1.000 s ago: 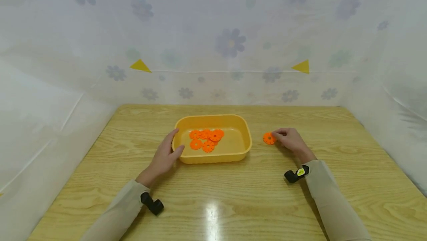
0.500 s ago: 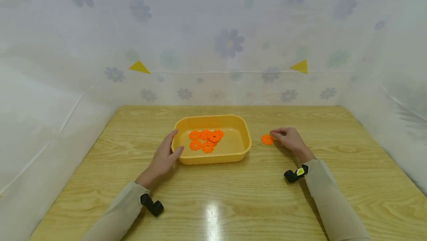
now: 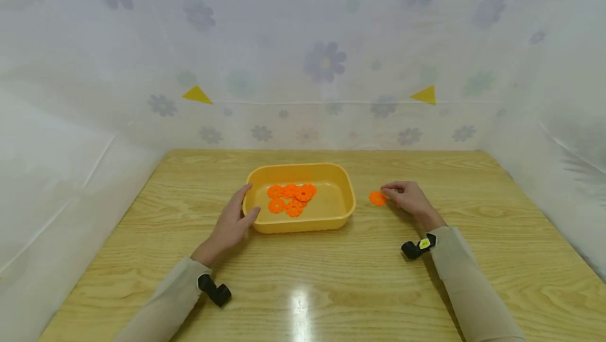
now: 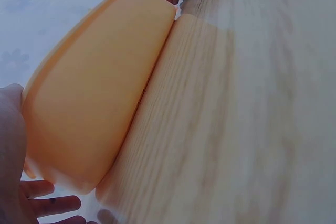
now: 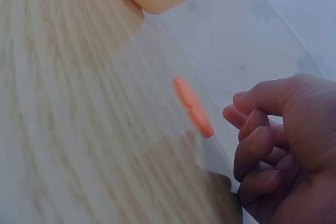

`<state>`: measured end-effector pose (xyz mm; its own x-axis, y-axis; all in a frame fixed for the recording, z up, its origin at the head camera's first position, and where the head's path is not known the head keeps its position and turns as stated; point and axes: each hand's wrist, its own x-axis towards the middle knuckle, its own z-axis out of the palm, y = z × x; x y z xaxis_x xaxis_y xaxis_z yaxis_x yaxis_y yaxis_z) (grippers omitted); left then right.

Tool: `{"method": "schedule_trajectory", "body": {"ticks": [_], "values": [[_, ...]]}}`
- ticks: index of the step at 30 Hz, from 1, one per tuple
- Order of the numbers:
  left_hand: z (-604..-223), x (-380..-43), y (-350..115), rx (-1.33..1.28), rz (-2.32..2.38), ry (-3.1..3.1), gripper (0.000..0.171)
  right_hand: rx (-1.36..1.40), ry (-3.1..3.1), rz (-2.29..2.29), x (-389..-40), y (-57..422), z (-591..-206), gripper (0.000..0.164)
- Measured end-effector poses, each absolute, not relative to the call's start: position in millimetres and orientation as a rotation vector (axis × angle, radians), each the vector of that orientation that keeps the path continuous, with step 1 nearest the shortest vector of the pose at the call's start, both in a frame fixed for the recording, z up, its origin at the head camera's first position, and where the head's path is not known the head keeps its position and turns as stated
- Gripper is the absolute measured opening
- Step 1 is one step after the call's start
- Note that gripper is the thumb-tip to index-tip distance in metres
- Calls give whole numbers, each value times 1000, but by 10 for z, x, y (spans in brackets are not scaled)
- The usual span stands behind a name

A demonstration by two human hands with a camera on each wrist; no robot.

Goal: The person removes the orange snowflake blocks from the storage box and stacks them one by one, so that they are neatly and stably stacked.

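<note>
My left hand [image 3: 233, 223] rests at the left end of a yellow plastic bin [image 3: 303, 225], its thumb lying over the rim. In the left wrist view, the fingers [image 4: 55, 205] stretch out beside the bin's end. Several orange flower-shaped discs [image 3: 276, 205] lie inside, some overlapping. To the bin's right, a single orange disc [image 3: 377, 198] lies on the table, just by the fingertips of my right hand [image 3: 411, 199]. The right wrist view shows a small gap between that disc [image 5: 193, 107] and the loosely bent fingers [image 5: 257, 145], which hold nothing.
The wooden table [image 3: 303, 273] reaches back to a white sheet [image 3: 265, 31] with printed flowers, which also hangs at both sides. Two yellow triangles [image 3: 197, 95] mark the back sheet. Each wrist wears a black camera [image 3: 215, 290].
One second ago my right fingers pinched the orange disc, tilted up. Now it lies flat on the table beside them. The left hand and the bin have hardly moved.
</note>
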<state>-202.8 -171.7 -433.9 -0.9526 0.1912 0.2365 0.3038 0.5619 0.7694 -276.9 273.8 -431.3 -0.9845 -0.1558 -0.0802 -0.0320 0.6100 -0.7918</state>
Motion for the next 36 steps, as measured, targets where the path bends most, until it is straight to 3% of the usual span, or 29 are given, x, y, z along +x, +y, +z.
{"method": "schedule_trajectory", "body": {"ticks": [16,30,36], "values": [[-4336,-2009,-1729,-422,-1343,-2664,65,-195,2680,-1345,-2784,2671,-4287,43],[-4357,-2007,-1738,-440,-1316,-2663,65,-524,2572,-1551,-2713,2375,-4132,41],[-4334,-2036,-1724,-439,-1321,-2647,63,-636,2583,-1581,-2722,2186,-4012,32]]}}
